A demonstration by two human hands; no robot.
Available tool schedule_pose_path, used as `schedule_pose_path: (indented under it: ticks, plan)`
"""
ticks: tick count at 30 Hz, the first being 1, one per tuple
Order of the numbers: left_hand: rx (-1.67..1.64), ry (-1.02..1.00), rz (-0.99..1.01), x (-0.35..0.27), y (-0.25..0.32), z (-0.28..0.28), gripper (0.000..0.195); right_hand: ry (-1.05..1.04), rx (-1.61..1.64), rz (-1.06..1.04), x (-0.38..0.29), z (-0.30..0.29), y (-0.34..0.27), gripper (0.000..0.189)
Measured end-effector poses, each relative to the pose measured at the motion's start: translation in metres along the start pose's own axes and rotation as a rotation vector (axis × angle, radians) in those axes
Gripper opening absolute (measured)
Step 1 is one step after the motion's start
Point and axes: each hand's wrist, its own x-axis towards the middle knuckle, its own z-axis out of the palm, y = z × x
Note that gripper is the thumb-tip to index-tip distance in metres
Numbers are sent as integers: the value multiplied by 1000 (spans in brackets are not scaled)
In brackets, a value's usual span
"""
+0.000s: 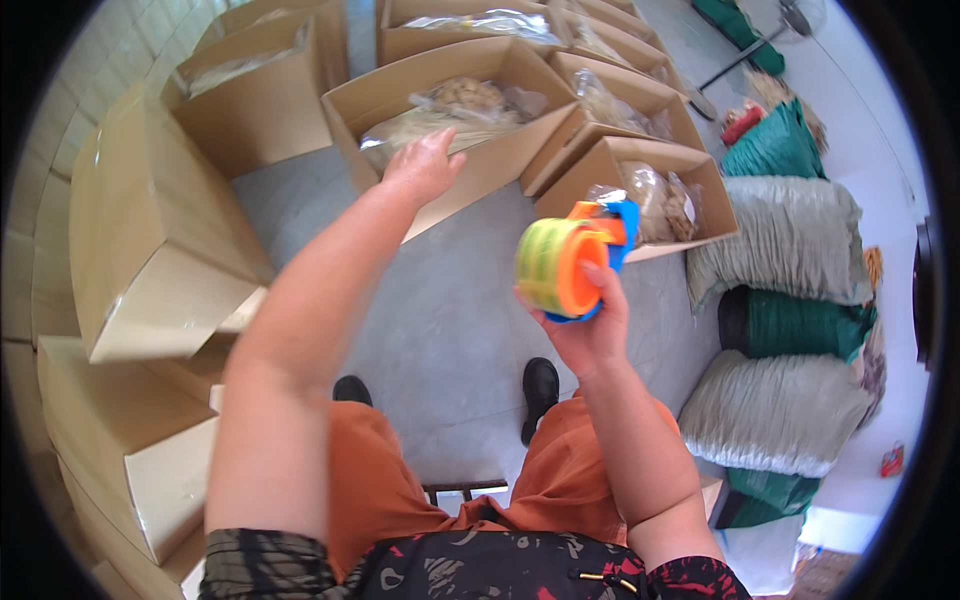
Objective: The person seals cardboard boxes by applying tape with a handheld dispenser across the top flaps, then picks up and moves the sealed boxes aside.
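My right hand grips a packing tape dispenser with an orange hub and a blue frame. A wide roll of yellowish tape is mounted on it. My left hand is stretched forward with the thumb apart from the fingers, and nothing shows in its grasp. It appears over the near wall of an open cardboard box; whether it touches the cardboard I cannot tell. Inside that box lie clear plastic bags, one with a tan bundle and others with pale material.
More open cardboard boxes with bagged contents stand ahead and right. Tall cartons line the left side. Stuffed woven sacks lean along the right wall. A pedestal fan stands far right. Grey floor lies between my shoes.
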Motion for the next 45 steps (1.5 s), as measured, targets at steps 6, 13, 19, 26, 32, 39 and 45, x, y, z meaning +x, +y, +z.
schedule_pose_path:
  ticks: [6,13,19,26,32,39,45]
  plan:
    - [224,-359,-272,-15,20,52,37,-27,56,-12,7,-21,-29,23]
    - [169,-465,-29,-122,2,-10,22,30,-38,-133,0,-41,-66,36]
    - [-113,-875,133,-236,14,-84,22,18,-119,-199,-18,-52,-70,39]
    - [-231,-1252,131,-343,53,-107,36,-20,-22,-212,-47,-39,-61,36]
    - [47,-679,114,-339,102,-74,71,17,-138,-172,-72,-60,-48,37]
    - [506,-1057,-145,-331,49,-16,134,-29,-33,-217,-90,-64,-69,41]
    - [296,-845,-16,-353,-37,11,134,0,-78,-188,-88,-105,-88,38]
